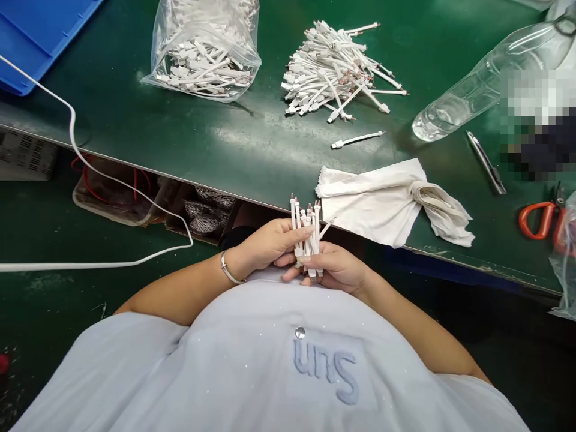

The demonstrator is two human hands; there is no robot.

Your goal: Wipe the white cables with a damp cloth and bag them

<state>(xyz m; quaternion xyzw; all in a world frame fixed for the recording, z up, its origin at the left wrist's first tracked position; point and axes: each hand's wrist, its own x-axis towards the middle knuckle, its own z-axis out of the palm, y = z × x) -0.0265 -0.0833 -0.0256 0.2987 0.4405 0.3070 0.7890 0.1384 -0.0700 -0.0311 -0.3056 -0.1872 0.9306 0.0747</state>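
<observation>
Between my two hands is a bunch of short white cables (pixel 310 231), held upright in front of my body with copper-coloured ends at the top. My left hand (pixel 274 239) is closed on the bunch from the left, thumb across the front. From the right, lower down, my right hand (pixel 335 264) pinches the white connector ends. One cable in the bunch leans out to the right. Beyond my hands, a loose pile of the same cables (pixel 335 72) lies on the green table, with a single cable (pixel 359 140) apart from it.
A clear plastic bag (pixel 204 60) full of cables sits left of the pile. On the right are a white cloth (pixel 373 195), a plastic bottle (pixel 468 90), a cutter knife (pixel 486 162) and orange-handled scissors (pixel 540 219). A blue tray (pixel 40 36) and a white cord (pixel 130 180) are left.
</observation>
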